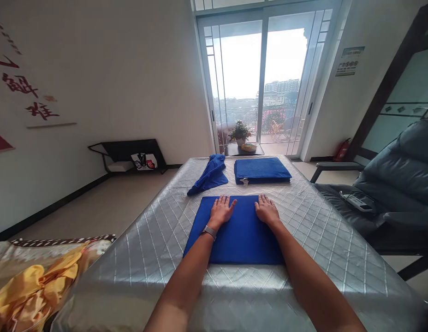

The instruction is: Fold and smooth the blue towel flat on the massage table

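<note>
A blue towel (pixel 245 235) lies flat and rectangular on the silver quilted table cover (pixel 148 249). My left hand (pixel 221 211) rests palm down on its far left part, fingers stretched out and thumb apart. On the far right part, my right hand (pixel 267 210) also presses flat, its fingers extended forward. Beyond my hands sits a neat stack of folded blue towels (pixel 262 169) with a white tag on its near edge. A crumpled blue towel (pixel 210 174) lies to the left of that stack.
To the right stands a dark armchair (pixel 401 180) with a white power strip (pixel 355 201) on its seat. Yellow cloth (pixel 37 286) is heaped at the lower left. Past the table's far edge, a potted plant (pixel 240 131) stands before the sliding glass door (pixel 264 69).
</note>
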Demonstrator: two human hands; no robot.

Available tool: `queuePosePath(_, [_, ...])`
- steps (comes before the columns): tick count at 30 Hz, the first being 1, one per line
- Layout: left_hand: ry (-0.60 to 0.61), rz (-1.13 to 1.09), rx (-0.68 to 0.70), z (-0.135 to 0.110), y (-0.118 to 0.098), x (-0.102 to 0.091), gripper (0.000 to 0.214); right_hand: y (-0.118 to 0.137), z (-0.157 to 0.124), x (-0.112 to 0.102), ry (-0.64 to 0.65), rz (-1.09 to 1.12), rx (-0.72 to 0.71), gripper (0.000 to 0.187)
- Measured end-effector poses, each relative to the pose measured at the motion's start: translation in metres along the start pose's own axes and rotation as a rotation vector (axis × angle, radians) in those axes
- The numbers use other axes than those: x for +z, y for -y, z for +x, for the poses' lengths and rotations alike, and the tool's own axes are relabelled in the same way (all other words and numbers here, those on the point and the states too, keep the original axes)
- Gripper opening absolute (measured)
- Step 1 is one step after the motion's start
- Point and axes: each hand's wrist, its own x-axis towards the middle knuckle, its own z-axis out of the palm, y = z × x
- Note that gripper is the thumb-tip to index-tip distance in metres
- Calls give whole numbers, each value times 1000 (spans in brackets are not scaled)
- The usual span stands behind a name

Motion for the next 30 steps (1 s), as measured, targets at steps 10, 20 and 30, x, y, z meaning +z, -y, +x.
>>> queuePosePath(10, [-16,54,-187,-20,81,-13,82,-2,3,0,18,-28,1,67])
queuePosePath(20, [-19,3,-180,-15,82,-8,86,-6,5,1,35,-64,1,67])
queuePosePath(30, [-51,-30,-164,-15,82,-8,87,2,-1,-6,-1,-130,12,65])
